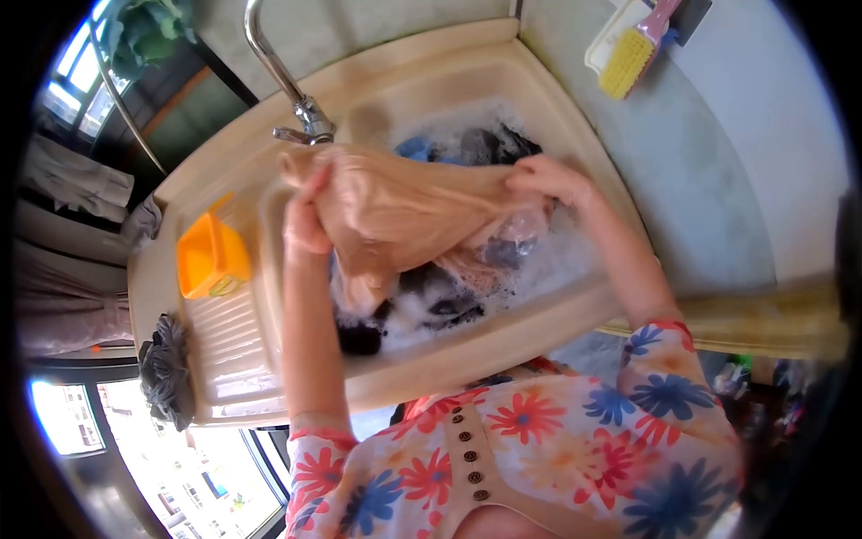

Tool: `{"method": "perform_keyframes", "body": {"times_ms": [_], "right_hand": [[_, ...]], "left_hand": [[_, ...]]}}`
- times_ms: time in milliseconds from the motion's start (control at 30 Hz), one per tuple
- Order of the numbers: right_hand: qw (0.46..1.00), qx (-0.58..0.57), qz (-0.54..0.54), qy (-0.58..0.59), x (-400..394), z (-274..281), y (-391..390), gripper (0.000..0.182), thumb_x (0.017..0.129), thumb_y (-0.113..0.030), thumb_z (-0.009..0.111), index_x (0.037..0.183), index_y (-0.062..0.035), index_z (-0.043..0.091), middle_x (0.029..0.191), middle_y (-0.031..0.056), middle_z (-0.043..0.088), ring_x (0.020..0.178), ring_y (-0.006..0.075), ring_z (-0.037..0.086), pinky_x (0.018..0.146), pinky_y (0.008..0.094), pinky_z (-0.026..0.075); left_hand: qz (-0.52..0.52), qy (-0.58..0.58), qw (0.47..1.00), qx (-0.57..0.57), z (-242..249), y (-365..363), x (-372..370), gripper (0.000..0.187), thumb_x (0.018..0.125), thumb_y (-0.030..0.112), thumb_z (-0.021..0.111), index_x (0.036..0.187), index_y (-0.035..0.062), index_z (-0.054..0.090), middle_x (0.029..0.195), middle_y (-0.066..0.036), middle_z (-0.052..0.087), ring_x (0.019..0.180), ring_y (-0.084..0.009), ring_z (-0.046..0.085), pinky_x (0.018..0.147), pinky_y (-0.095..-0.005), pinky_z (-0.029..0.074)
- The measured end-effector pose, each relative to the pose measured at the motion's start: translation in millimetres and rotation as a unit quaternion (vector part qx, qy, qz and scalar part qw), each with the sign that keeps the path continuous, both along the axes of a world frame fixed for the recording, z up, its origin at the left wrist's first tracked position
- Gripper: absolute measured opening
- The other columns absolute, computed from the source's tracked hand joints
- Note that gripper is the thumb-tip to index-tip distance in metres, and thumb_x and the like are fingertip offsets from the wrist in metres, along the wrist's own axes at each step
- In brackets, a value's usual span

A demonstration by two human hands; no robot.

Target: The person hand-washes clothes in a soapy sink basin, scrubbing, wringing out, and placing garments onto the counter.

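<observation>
A wet beige cloth (pixel 404 202) is stretched between my two hands above the basin of a cream-coloured sink (pixel 489 346). My left hand (pixel 308 214) is closed on its left end, near the faucet. The cloth's right side is pinched in my right hand (pixel 549 180). Part of the cloth hangs down into white suds (pixel 561 260). Dark clothes (pixel 444 305) lie in the foamy water below, and a blue piece (pixel 415 148) shows behind the cloth.
A chrome faucet (pixel 310 117) stands at the sink's back edge. On the ribbed board at the left are an orange container (pixel 211 256) and a dark grey cloth (pixel 166 373). A yellow-bristled brush (pixel 628 63) is at the upper right.
</observation>
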State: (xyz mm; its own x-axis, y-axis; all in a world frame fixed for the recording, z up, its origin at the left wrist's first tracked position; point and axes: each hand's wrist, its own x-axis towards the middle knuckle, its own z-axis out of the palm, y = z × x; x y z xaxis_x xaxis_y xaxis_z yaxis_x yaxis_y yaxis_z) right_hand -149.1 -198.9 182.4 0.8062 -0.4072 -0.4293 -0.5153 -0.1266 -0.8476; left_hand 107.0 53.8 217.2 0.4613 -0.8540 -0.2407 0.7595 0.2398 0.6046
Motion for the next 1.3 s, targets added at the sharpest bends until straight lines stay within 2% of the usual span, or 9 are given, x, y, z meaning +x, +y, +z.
{"method": "perform_keyframes", "body": {"times_ms": [200,333,367,633,733,900,1033,1167,1300], "right_hand": [[0.965,-0.249,-0.050,0.068,31.1,-136.9,12.9,0.051,0.072,-0.034,0.067,0.107,0.0017,0.057,0.105,0.0151,0.060,0.100,0.0220,0.056,0.082,0.0294,0.046],[0.971,-0.182,0.004,0.154,17.8,-122.6,-6.8,0.036,0.077,-0.029,0.063,0.096,0.0017,0.062,0.086,0.0117,0.066,0.076,0.0222,0.063,0.070,0.0309,0.050],[0.981,-0.040,-0.170,0.089,13.0,-126.9,-10.2,0.030,0.077,-0.026,0.062,0.091,0.0002,0.064,0.075,0.0096,0.066,0.062,0.0214,0.063,0.062,0.0305,0.051],[0.848,-0.377,0.046,-0.370,78.6,-52.5,182.7,0.013,0.071,-0.017,0.059,0.070,-0.0053,0.053,0.076,0.0098,0.051,0.075,0.0254,0.054,0.063,0.0391,0.044],[0.985,-0.040,-0.163,-0.031,137.4,-94.3,141.4,0.017,0.076,-0.022,0.056,0.073,-0.0048,0.053,0.075,0.0114,0.054,0.072,0.0243,0.056,0.063,0.0373,0.045],[0.920,-0.368,-0.033,-0.135,111.7,-66.8,144.1,0.013,0.078,-0.018,0.055,0.072,-0.0055,0.055,0.060,0.0066,0.054,0.050,0.0115,0.048,0.044,0.0226,0.040],[0.970,-0.205,-0.112,-0.072,110.9,-94.1,86.3,0.024,0.077,-0.029,0.059,0.082,-0.0052,0.058,0.071,0.0093,0.061,0.063,0.0166,0.054,0.059,0.0281,0.044],[0.975,-0.142,-0.156,-0.073,82.7,-88.0,51.7,0.043,0.069,-0.037,0.070,0.090,-0.0002,0.059,0.076,0.0084,0.062,0.073,0.0201,0.058,0.070,0.0307,0.046],[0.986,0.025,0.162,0.011,36.7,-29.2,68.2,0.040,0.062,-0.023,0.074,0.090,0.0011,0.057,0.083,0.0088,0.062,0.075,0.0167,0.057,0.066,0.0274,0.046]], "left_hand": [[-0.014,0.085,0.976,0.199,-141.2,-53.9,-62.8,0.034,0.087,0.014,0.048,0.118,-0.0001,0.046,0.116,-0.015,0.053,0.105,-0.0310,0.053,0.089,-0.0443,0.046],[-0.020,0.182,0.967,0.176,-172.1,-49.0,-60.6,0.035,0.090,0.019,0.044,0.120,0.0005,0.045,0.120,-0.017,0.050,0.111,-0.0327,0.048,0.095,-0.0476,0.039],[-0.012,0.196,0.969,0.152,-169.3,-50.2,-62.8,0.035,0.091,0.020,0.043,0.120,0.0003,0.045,0.121,-0.018,0.049,0.112,-0.0328,0.047,0.096,-0.0482,0.038],[0.041,0.088,0.995,0.023,-168.1,-64.9,-77.4,0.032,0.091,0.022,0.040,0.115,0.0029,0.048,0.109,-0.013,0.051,0.102,-0.0258,0.049,0.087,-0.0367,0.041],[0.108,0.008,0.994,0.003,-205.3,-61.1,-86.3,0.029,0.090,0.021,0.040,0.112,0.0055,0.050,0.102,-0.011,0.052,0.093,-0.0217,0.051,0.079,-0.0299,0.046],[0.442,-0.353,0.714,0.412,-186.3,-84.1,-132.1,0.032,0.083,0.031,0.044,0.098,0.0040,0.053,0.097,-0.009,0.055,0.086,-0.0244,0.053,0.075,-0.0409,0.044],[0.093,0.080,0.961,0.248,-123.3,-64.2,-96.8,0.029,0.082,0.023,0.055,0.104,0.0045,0.051,0.097,-0.009,0.056,0.089,-0.0180,0.053,0.078,-0.0316,0.047],[0.021,-0.001,0.986,0.166,-159.1,-66.3,-63.7,0.036,0.078,0.017,0.059,0.110,0.0028,0.050,0.105,-0.012,0.056,0.096,-0.0249,0.054,0.083,-0.0364,0.046],[0.167,0.064,0.964,0.196,-119.4,-45.1,-42.2,0.035,0.074,0.011,0.065,0.105,0.0021,0.052,0.102,-0.013,0.057,0.094,-0.0282,0.055,0.084,-0.0401,0.047]]}}
